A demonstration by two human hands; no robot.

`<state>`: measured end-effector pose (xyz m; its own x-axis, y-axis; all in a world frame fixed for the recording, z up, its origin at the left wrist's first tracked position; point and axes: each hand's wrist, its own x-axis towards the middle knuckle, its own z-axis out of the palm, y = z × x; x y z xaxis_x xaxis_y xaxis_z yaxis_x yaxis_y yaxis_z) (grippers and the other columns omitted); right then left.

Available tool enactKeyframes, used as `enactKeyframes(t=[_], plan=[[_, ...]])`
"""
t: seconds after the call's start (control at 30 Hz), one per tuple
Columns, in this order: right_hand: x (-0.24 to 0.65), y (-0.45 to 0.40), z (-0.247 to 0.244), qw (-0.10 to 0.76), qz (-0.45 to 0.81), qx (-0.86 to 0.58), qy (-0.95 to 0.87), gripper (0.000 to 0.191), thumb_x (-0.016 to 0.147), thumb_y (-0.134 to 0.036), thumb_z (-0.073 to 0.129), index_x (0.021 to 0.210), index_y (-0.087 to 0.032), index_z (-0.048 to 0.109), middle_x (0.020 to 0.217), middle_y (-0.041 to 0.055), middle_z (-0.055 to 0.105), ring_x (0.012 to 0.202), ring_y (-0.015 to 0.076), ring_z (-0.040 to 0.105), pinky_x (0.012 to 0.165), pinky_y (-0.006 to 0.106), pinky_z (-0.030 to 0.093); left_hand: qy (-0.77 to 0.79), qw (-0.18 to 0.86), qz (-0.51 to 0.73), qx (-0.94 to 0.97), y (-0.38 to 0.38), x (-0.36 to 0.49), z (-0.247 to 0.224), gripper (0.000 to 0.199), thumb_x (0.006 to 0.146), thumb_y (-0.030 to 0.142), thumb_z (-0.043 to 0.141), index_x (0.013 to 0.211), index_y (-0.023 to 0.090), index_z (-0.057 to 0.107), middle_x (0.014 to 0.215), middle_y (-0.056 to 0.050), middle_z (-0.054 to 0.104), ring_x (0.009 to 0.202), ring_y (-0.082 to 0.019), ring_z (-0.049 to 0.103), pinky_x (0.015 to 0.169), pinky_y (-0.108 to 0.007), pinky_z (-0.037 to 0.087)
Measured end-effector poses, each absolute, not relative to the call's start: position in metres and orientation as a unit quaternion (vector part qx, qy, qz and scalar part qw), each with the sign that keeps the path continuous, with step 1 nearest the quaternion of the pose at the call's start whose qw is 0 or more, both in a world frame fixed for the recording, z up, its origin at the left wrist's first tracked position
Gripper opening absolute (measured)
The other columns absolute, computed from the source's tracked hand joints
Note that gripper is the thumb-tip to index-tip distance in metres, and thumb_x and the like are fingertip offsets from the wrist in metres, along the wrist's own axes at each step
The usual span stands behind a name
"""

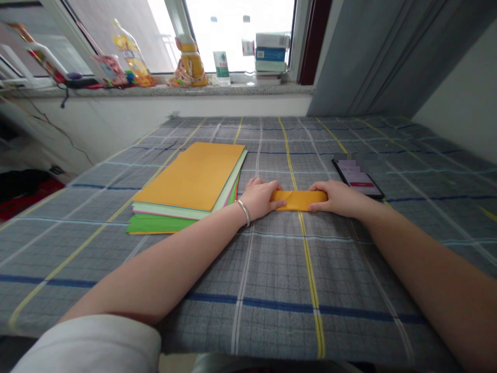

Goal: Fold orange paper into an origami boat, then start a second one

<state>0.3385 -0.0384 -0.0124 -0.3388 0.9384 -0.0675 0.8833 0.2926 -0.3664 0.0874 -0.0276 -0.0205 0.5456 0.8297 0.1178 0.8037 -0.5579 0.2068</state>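
A folded strip of orange paper (298, 200) lies flat on the grey plaid cloth (272, 269), between my two hands. My left hand (260, 199) presses on the strip's left end, its fingertips on the paper, and a silver bangle (244, 211) circles that wrist. My right hand (336, 199) grips the right end, with the thumb and fingers against the fold. A stack of coloured paper sheets (190, 178), orange on top with pale green, pink and green below, lies just left of my left hand.
A smartphone (359, 178) with a lit screen lies on the cloth to the right of my right hand. Beyond the cloth's far edge, a stone windowsill (233, 90) holds bottles and stacked boxes (272, 52). A grey curtain (373, 57) hangs at the right.
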Motion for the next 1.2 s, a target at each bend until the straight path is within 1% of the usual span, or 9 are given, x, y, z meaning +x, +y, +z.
enactKeyframes(t=[0.1,0.17,0.23,0.3,0.4,0.47,0.77,1.0,1.2], plan=[[0.338,-0.038,-0.015,0.092,0.191,-0.550,-0.808,0.035,0.076,-0.046,0.068,0.104,-0.024,0.067,0.100,0.0061,0.072,0.087,0.0234,0.065,0.074,0.033,0.048,0.457,0.075,0.092,0.882,-0.030,0.090,-0.021,0.032,0.092,0.041,0.053,0.114,0.019,0.058,0.106,-0.007,0.068,0.103,-0.026,0.055,0.101,-0.043,0.034],[0.336,-0.038,-0.016,0.098,0.183,-0.553,-0.807,0.034,0.078,-0.046,0.066,0.103,-0.023,0.067,0.097,0.0064,0.072,0.084,0.0230,0.065,0.072,0.033,0.048,0.469,0.069,0.090,0.876,-0.034,0.094,-0.022,0.030,0.094,0.039,0.048,0.114,0.019,0.058,0.108,-0.008,0.068,0.103,-0.026,0.055,0.103,-0.046,0.032],[0.331,-0.038,-0.018,0.097,0.154,-0.569,-0.802,0.035,0.080,-0.050,0.063,0.101,-0.023,0.067,0.093,0.0074,0.072,0.082,0.0236,0.064,0.070,0.033,0.047,0.487,0.021,0.106,0.867,-0.039,0.099,-0.024,0.033,0.096,0.043,0.043,0.112,0.019,0.059,0.105,-0.008,0.068,0.105,-0.028,0.054,0.109,-0.053,0.024],[0.325,-0.040,-0.020,0.094,0.106,-0.587,-0.797,0.040,0.082,-0.057,0.059,0.099,-0.022,0.067,0.089,0.0088,0.070,0.083,0.0260,0.062,0.071,0.036,0.046,0.480,-0.033,0.116,0.869,-0.043,0.104,-0.025,0.043,0.095,0.053,0.040,0.107,0.018,0.061,0.100,-0.010,0.067,0.105,-0.030,0.053,0.111,-0.054,0.020],[0.319,-0.042,-0.023,0.097,0.059,-0.592,-0.798,0.049,0.080,-0.066,0.054,0.098,-0.022,0.067,0.088,0.0105,0.068,0.091,0.0299,0.060,0.077,0.039,0.045,0.455,-0.043,0.106,0.883,-0.045,0.108,-0.025,0.050,0.094,0.059,0.039,0.107,0.016,0.060,0.101,-0.010,0.065,0.103,-0.029,0.053,0.103,-0.046,0.034],[0.317,-0.042,-0.024,0.096,0.054,-0.586,-0.803,0.052,0.078,-0.069,0.055,0.098,-0.022,0.067,0.089,0.0107,0.068,0.091,0.0304,0.059,0.077,0.040,0.045,0.450,-0.025,0.096,0.888,-0.043,0.108,-0.024,0.051,0.093,0.061,0.040,0.111,0.017,0.059,0.104,-0.010,0.065,0.102,-0.029,0.053,0.095,-0.043,0.039],[0.311,-0.042,-0.015,0.039,0.021,-0.607,-0.793,0.061,0.070,-0.081,0.053,0.093,-0.025,0.065,0.083,0.0103,0.069,0.081,0.0314,0.061,0.068,0.041,0.042,0.460,0.020,0.071,0.885,-0.038,0.108,-0.018,0.054,0.088,0.065,0.049,0.118,0.021,0.057,0.113,-0.008,0.066,0.107,-0.032,0.051,0.091,-0.045,0.040],[0.312,-0.043,-0.015,0.038,0.004,-0.604,-0.796,0.053,0.071,-0.072,0.060,0.095,-0.025,0.066,0.083,0.0094,0.069,0.079,0.0287,0.062,0.067,0.039,0.042,0.460,0.056,0.064,0.884,-0.035,0.106,-0.014,0.054,0.084,0.063,0.057,0.119,0.021,0.057,0.113,-0.008,0.067,0.107,-0.032,0.052,0.091,-0.046,0.040],[0.325,-0.039,-0.013,0.034,0.066,-0.606,-0.792,0.051,0.068,-0.064,0.068,0.101,-0.025,0.066,0.093,0.0079,0.071,0.082,0.0270,0.064,0.068,0.036,0.045,0.482,0.091,0.063,0.869,-0.034,0.101,-0.013,0.051,0.082,0.057,0.061,0.121,0.023,0.058,0.116,-0.007,0.065,0.110,-0.032,0.050,0.092,-0.046,0.039]])
